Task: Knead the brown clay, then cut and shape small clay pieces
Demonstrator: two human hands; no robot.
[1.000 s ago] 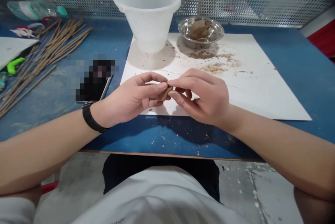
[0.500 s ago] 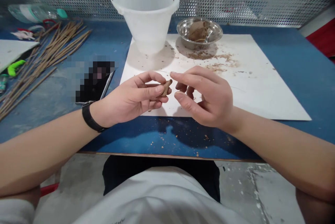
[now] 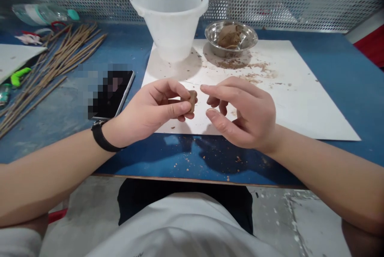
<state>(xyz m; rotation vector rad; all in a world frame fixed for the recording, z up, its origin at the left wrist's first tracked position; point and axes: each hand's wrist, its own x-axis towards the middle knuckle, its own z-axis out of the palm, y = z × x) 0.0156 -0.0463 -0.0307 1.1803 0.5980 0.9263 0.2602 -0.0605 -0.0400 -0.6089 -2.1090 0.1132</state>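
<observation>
Left hand (image 3: 150, 107) pinches small brown piece (image 3: 192, 102); right hand (image 3: 244, 113) half open, holding nothing. Piece may deform if left fingertips press harder.

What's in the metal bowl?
The bowl holds a brown lump, seemingly clay, with a thin strand at its base. The bowl's floor under the lump is covered, so anything beneath it can't be seen.

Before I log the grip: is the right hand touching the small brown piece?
Apart. The head view shows white board between the right hand's fingertips and the small brown piece, which the left hand pinches.
</observation>
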